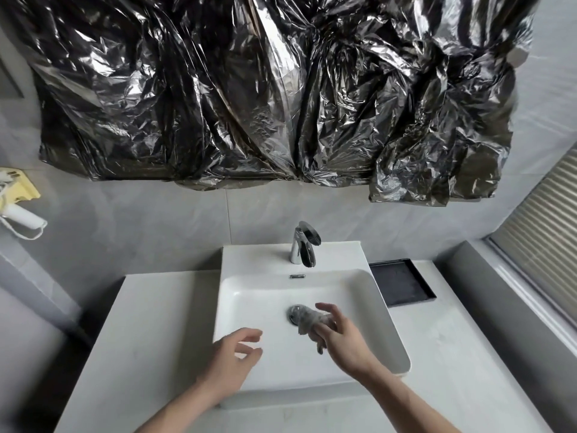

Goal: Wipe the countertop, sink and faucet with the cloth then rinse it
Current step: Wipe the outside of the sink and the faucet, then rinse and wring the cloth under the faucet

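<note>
A white rectangular sink [268, 295] sits on a pale countertop [150, 332]. At its back stands a chrome faucet [304, 243], with no water running. My right hand [342, 335] hovers over the basin and grips a small grey cloth [309, 323], bunched up and hanging beside the chrome drain [293, 312]. My left hand [231, 357] is over the sink's front left rim, fingers spread and holding nothing.
A black tray [399, 284] rests on the counter right of the sink. Crumpled black plastic sheeting [265, 89] covers the wall above. A yellow and white object [18, 198] hangs on the left wall. A window with blinds [543, 239] is at the right.
</note>
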`<state>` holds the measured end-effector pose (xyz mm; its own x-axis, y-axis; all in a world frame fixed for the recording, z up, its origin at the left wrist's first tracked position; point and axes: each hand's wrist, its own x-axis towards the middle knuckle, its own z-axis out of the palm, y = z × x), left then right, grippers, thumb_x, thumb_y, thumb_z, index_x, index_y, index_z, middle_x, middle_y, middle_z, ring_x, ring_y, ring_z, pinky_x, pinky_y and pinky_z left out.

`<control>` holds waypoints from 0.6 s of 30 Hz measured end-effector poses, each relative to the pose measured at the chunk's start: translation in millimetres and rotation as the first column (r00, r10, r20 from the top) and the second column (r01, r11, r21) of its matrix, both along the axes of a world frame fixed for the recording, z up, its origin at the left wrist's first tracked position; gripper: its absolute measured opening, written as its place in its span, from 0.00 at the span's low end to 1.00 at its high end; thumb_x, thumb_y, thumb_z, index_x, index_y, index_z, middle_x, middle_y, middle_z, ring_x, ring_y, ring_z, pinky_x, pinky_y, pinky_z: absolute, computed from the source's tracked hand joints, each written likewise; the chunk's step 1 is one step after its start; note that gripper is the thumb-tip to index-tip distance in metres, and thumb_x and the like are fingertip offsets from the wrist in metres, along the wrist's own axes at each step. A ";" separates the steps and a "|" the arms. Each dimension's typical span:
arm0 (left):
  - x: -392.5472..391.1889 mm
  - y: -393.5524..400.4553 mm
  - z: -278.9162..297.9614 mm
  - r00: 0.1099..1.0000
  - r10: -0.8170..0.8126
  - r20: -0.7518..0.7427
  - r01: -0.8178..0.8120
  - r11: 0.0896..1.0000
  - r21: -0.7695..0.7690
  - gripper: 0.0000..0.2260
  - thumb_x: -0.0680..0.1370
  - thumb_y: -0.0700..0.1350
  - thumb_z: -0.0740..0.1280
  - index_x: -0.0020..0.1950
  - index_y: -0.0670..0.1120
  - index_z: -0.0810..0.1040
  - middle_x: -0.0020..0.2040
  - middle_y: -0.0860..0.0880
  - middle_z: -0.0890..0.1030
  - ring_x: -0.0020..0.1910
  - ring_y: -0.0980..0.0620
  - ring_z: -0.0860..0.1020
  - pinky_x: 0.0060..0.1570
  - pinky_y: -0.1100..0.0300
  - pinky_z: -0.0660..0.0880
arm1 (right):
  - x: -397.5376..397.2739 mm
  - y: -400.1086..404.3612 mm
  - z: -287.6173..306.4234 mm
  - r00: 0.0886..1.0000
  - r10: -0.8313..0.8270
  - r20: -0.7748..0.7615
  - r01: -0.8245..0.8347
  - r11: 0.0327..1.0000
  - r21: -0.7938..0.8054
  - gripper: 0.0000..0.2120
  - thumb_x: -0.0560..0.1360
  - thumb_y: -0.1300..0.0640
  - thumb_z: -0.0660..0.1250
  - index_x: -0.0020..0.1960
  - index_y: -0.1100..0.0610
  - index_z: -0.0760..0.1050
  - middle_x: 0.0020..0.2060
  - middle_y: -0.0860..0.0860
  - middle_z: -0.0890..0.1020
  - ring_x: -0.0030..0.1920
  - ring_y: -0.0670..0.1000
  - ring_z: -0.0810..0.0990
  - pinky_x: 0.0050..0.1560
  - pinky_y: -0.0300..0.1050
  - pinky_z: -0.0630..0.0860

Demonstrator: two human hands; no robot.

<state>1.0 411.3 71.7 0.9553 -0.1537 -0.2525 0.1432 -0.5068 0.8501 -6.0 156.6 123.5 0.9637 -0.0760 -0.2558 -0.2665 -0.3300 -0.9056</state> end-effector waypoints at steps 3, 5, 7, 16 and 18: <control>-0.5 -35.6 36.0 0.998 -0.051 -0.039 0.042 0.977 -0.209 0.08 0.78 0.45 0.73 0.56 0.55 0.84 0.51 0.55 0.87 0.46 0.53 0.85 0.48 0.58 0.81 | -7.8 -2.1 13.7 0.998 0.062 -0.007 -0.061 0.998 0.029 0.09 0.83 0.61 0.62 0.60 0.53 0.78 0.34 0.47 0.84 0.35 0.45 0.81 0.37 0.42 0.74; -2.9 -56.6 52.9 0.997 -0.067 -0.038 0.053 0.954 -0.294 0.07 0.78 0.46 0.74 0.55 0.53 0.84 0.52 0.54 0.87 0.46 0.49 0.85 0.44 0.59 0.79 | -12.6 -5.0 22.7 0.993 0.115 0.002 -0.115 0.993 0.019 0.10 0.85 0.57 0.61 0.53 0.54 0.81 0.37 0.47 0.85 0.37 0.43 0.81 0.40 0.42 0.75; -5.8 -71.0 60.6 0.999 -0.038 -0.006 0.035 0.956 -0.293 0.06 0.78 0.46 0.74 0.54 0.52 0.84 0.52 0.56 0.86 0.46 0.50 0.85 0.44 0.58 0.80 | -14.3 -13.3 25.4 0.993 0.122 0.001 -0.122 0.992 0.040 0.14 0.86 0.55 0.59 0.49 0.59 0.80 0.35 0.49 0.80 0.35 0.46 0.77 0.38 0.43 0.74; 4.6 -96.6 75.0 0.945 0.233 0.229 -0.188 0.961 -0.202 0.05 0.76 0.42 0.76 0.42 0.50 0.85 0.46 0.56 0.85 0.49 0.55 0.83 0.42 0.65 0.78 | -11.4 -65.7 42.1 0.994 0.104 0.046 -0.107 0.992 0.073 0.26 0.87 0.54 0.57 0.32 0.51 0.79 0.29 0.52 0.81 0.37 0.53 0.79 0.46 0.46 0.76; 8.9 -98.5 72.0 0.941 0.248 0.231 -0.197 0.955 -0.223 0.05 0.77 0.41 0.75 0.43 0.50 0.85 0.48 0.56 0.84 0.49 0.55 0.83 0.43 0.62 0.79 | -5.6 -76.8 36.8 0.999 0.019 0.046 -0.028 0.978 0.206 0.24 0.87 0.52 0.58 0.38 0.58 0.84 0.35 0.64 0.85 0.45 0.56 0.86 0.56 0.51 0.79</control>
<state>9.9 312.7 143.7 0.9987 0.0491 0.0155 0.0004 -0.3086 0.9512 -11.5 79.8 160.3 0.9752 -0.0032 -0.2212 -0.2195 -0.1406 -0.9654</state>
